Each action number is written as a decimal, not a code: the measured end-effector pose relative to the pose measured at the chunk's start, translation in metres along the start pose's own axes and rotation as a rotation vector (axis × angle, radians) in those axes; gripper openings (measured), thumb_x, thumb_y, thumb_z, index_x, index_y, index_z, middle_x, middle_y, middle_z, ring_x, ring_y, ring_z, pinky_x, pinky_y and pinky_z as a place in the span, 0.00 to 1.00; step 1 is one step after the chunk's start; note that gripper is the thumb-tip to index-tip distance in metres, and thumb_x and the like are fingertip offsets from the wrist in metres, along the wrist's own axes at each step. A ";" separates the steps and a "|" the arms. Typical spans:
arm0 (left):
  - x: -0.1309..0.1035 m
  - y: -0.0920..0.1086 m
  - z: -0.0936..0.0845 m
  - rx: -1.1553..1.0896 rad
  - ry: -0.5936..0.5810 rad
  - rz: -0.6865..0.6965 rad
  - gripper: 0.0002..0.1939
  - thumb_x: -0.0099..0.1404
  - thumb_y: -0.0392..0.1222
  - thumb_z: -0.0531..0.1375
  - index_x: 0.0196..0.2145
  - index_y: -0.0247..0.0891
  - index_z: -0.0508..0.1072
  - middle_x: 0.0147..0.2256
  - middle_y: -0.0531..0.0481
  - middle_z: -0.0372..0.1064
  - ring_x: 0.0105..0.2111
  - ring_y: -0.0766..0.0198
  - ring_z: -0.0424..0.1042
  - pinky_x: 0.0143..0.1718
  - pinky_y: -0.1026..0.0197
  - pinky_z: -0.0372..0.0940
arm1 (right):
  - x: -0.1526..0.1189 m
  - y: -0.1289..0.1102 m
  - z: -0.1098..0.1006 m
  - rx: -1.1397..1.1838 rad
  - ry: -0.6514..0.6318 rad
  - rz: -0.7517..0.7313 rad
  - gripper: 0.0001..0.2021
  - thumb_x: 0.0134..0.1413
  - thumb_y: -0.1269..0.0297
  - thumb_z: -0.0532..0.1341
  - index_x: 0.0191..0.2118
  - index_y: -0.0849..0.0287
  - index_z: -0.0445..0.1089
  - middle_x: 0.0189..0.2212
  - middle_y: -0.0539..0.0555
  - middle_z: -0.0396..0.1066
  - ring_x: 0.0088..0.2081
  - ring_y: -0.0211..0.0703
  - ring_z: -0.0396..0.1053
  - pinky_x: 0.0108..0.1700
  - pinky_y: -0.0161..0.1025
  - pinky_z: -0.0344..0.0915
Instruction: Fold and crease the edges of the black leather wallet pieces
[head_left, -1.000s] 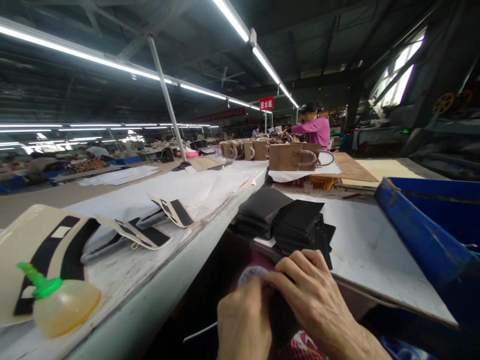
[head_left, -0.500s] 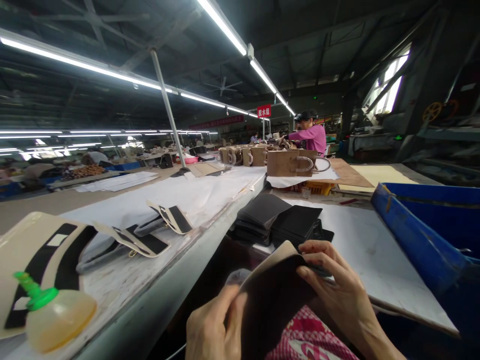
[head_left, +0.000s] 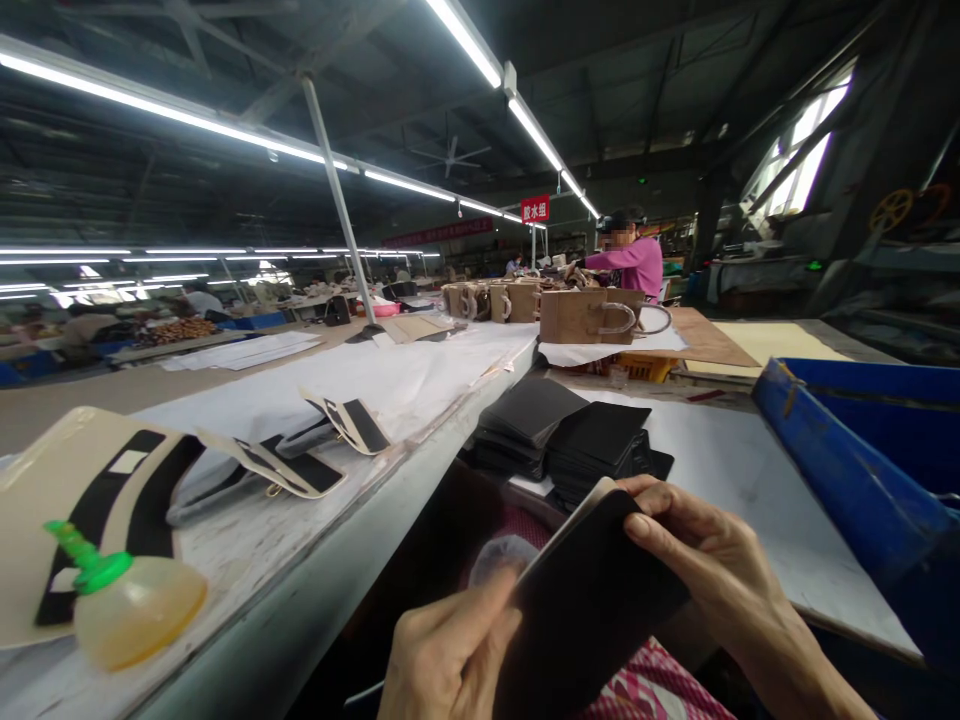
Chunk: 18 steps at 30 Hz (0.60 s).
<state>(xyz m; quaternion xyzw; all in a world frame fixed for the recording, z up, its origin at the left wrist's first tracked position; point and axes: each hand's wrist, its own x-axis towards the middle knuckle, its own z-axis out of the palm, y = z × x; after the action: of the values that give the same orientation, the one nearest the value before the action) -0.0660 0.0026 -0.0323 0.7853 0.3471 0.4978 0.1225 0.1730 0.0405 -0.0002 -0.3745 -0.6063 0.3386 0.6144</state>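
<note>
Both hands hold one black panel (head_left: 585, 610) with a thin cream layer along its upper left edge. My left hand (head_left: 450, 650) is closed on the panel's left edge, low in the view. At the top right corner, my right hand (head_left: 705, 550) pinches it between thumb and fingers. The panel is tilted above a lap covered in pink patterned cloth (head_left: 652, 685). Just beyond it lie stacks of black panels (head_left: 600, 440). A clear, crumpled-looking piece of plastic (head_left: 501, 562) shows behind my left fingers.
On the left table (head_left: 352, 520) stands a squeeze bottle (head_left: 139, 610) with a green nozzle, near cream pieces with black strips (head_left: 289, 465). A blue bin (head_left: 847, 450) is at the right. Brown bags (head_left: 574, 318) stand farther back, near a person in purple (head_left: 637, 265).
The held panel and both hands have shifted slightly right, and more of its black face shows. The cream side is now a narrower strip. The camera view has moved a little.
</note>
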 end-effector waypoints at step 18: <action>0.008 0.008 0.004 -0.054 -0.142 0.022 0.13 0.68 0.27 0.52 0.34 0.35 0.75 0.21 0.54 0.60 0.19 0.70 0.61 0.20 0.67 0.57 | -0.012 0.003 0.003 0.008 0.141 0.113 0.16 0.48 0.51 0.71 0.25 0.59 0.72 0.33 0.54 0.74 0.29 0.40 0.68 0.29 0.33 0.67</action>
<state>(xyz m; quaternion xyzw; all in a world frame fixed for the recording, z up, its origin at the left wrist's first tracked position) -0.0568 0.0031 -0.0245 0.8190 0.3153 0.4512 0.1623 0.1697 0.0319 -0.0086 -0.4286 -0.5382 0.3477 0.6370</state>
